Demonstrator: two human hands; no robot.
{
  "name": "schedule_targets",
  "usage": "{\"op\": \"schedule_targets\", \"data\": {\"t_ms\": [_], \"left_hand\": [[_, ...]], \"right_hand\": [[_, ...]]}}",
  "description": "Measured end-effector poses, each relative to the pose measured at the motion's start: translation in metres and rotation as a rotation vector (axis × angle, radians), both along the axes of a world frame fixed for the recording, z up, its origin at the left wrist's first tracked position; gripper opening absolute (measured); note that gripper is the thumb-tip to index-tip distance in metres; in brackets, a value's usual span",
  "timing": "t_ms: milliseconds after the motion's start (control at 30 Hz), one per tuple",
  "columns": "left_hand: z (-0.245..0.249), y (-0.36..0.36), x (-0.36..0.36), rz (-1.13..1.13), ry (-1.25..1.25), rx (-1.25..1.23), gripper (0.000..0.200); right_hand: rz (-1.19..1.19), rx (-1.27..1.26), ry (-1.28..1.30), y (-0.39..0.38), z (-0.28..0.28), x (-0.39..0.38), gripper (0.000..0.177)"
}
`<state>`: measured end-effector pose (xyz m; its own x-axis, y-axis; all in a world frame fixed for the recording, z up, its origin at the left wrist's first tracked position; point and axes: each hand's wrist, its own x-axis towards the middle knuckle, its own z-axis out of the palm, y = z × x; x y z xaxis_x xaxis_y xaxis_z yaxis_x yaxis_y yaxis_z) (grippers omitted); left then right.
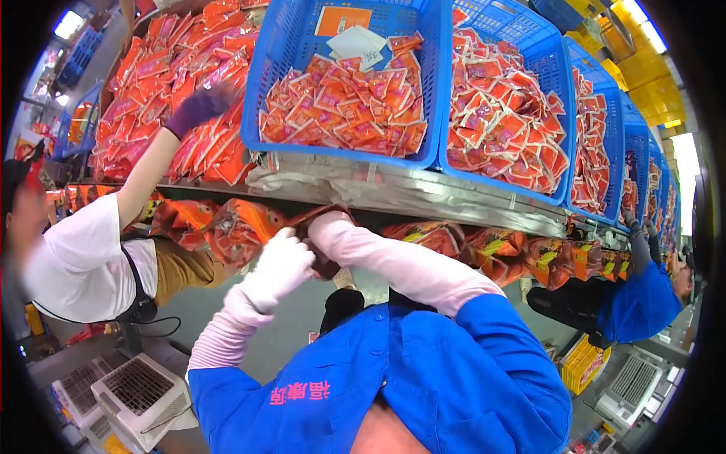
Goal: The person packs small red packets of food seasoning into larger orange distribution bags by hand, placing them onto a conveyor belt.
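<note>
My left hand (283, 265), in a white glove, is closed with its fingers pinched at the rim of a reddish-brown bag (325, 268) below the table edge. My right hand (330, 221), also white-gloved, reaches into the mouth of this bag; its fingers are hidden inside. Just beyond the bag, a blue crate (257, 91) holds many small orange sachets (340, 106). White paper slips (358, 44) lie on top of them.
More blue crates (561, 113) of sachets line the table to the right. Orange printed bags (242, 227) hang along its edge. At left, a co-worker's purple-gloved hand (198, 108) is over a sachet heap (174, 68); another person (639, 303) works at right.
</note>
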<state>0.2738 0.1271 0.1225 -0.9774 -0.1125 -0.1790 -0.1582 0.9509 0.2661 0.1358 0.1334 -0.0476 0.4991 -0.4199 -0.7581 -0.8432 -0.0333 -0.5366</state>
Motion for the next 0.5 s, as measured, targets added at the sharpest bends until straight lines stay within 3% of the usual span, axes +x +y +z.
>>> {"op": "schedule_targets", "data": {"t_ms": [33, 67, 133, 167, 200, 267, 300, 333, 400, 467, 500], "left_hand": [[0.034, -0.015, -0.016, 0.131, 0.011, 0.161, 0.017], [0.055, -0.029, -0.033, 0.261, 0.018, 0.329, 0.021], [0.047, -0.068, -0.077, 0.427, 0.278, 0.261, 0.025], [0.028, -0.089, -0.111, 0.426, 0.309, 0.185, 0.027], [0.000, -0.106, -0.148, 0.423, 0.336, 0.114, 0.030], [-0.060, -0.127, -0.219, 0.410, 0.101, 0.031, 0.033], [-0.078, -0.126, -0.241, 0.418, -0.023, 0.026, 0.028], [-0.097, -0.124, -0.260, 0.422, -0.148, 0.024, 0.024], [-0.152, -0.142, -0.284, 0.370, -0.344, -0.146, 0.030], [-0.133, -0.140, -0.283, 0.424, -0.362, -0.110, 0.029], [-0.114, -0.135, -0.273, 0.456, -0.281, -0.078, 0.027]], "right_hand": [[-0.350, -0.124, 0.041, 0.030, 0.123, -0.032, 0.023], [-0.390, -0.346, 0.085, 0.049, 0.161, -0.044, 0.020], [-0.576, -0.510, -0.169, 0.079, 0.188, -0.080, 0.021], [-0.681, -0.514, -0.329, 0.094, 0.201, -0.103, 0.023], [-0.883, -0.332, -0.316, 0.109, 0.239, -0.125, 0.025], [-1.017, -0.370, -0.371, 0.143, 0.235, -0.165, 0.027], [-0.926, -0.695, -0.323, 0.165, 0.218, -0.182, 0.027], [-1.147, -0.394, -0.268, 0.179, 0.232, -0.187, 0.026], [-1.029, -0.518, -0.274, 0.200, 0.214, -0.182, 0.023], [-0.859, -0.441, -0.237, 0.198, 0.189, -0.157, 0.018], [-0.667, -0.360, -0.042, 0.186, 0.173, -0.144, 0.022]]}}
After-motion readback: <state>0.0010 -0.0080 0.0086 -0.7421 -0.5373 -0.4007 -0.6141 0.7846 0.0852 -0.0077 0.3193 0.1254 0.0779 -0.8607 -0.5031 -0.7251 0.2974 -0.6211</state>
